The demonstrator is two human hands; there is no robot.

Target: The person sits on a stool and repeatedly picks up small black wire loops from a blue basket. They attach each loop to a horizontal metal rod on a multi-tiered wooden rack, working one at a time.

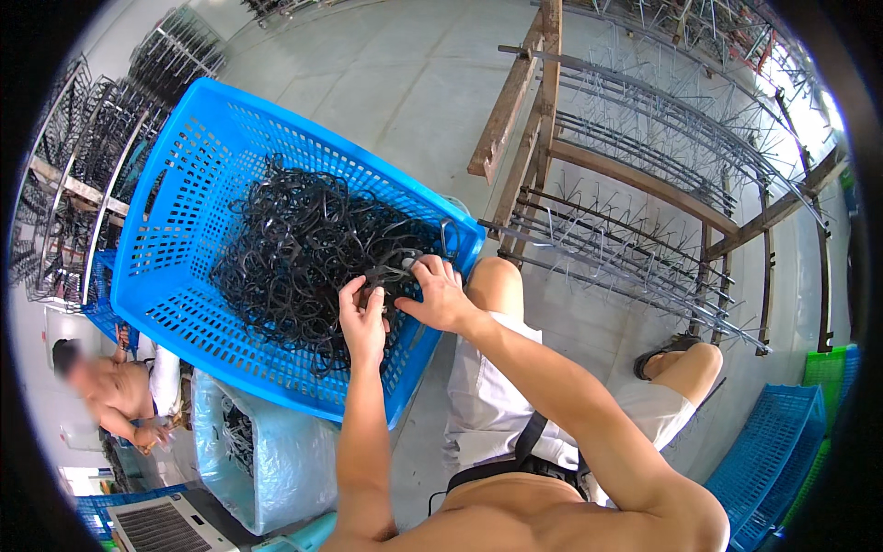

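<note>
Black loops (303, 244), thin and curled, sit as a tangled heap in a blue basket (189, 244) tilted across the space in front of us; the pile covers most of its middle and its near end, while the far left end shows bare perforated plastic. We've got both hands at the near right part of the heap, just beside each other. Our left hand (365, 322) is half curled, thumb close to the forefinger, at a dark piece of the tangle; we can't tell if it's actually pinched. Our right hand (439, 296) reaches in from the right, fingers bent over a small grey bit (407, 263) on the pile, thumb held away toward the left hand; fingertip contact is too small to tell. Basket's near corner is beside our left knee (497, 276). Below the basket in our view we see a bin with a clear plastic liner (294, 465), dark pieces (241, 437) inside. Further left, a co-worker (124, 391) sits with hands low in front, near racks (92, 156) packed with black parts. On our right, a wooden frame (644, 184) carries rows of metal rods with hooks (635, 87), and blue crates (768, 446) stand beside a green one (819, 368).
</note>
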